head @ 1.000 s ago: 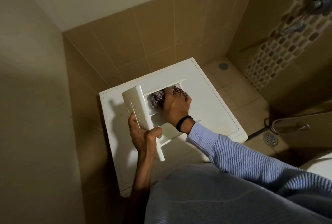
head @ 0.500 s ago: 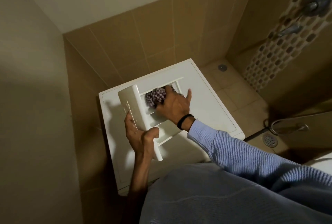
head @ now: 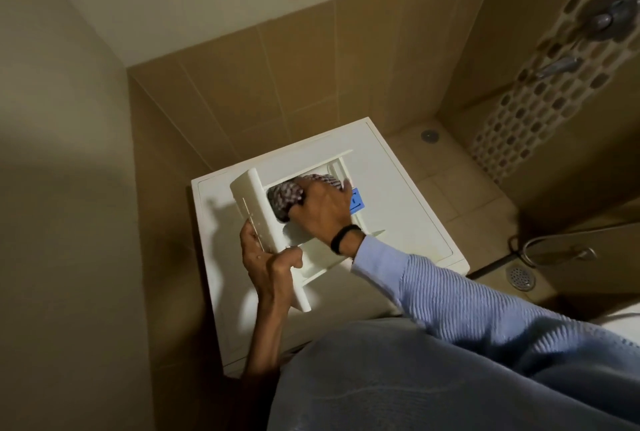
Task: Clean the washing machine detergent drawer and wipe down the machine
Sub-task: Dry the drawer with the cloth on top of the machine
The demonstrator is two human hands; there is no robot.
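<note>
- Seen from above: white drawer [head: 313,259] held over the top of the white washer [head: 408,209], in a tan-tiled corner.
- Left hand [head: 268,261] clenched on the drawer's front panel near its lower end, thumb over the panel edge, fingers behind.
- Panel tilted, standing on its long edge at the drawer's left side.
- Right hand [head: 323,211] inside the drawer, grip closed on a bunched checked cloth [head: 285,198], pressed into the compartment just beside the panel.
- Blue insert [head: 356,204] showing past the right fingers, at the drawer's far side.
- Black band [head: 344,238] on the right wrist; ribbed light-blue sleeve [head: 485,302] running down to the lower right.
- Left forearm bare, rising from the bottom edge.
- Floor drain [head: 519,277] and a metal hose on the tiles to the right of the washer.
- Shower fittings on the mosaic strip, upper right.
</note>
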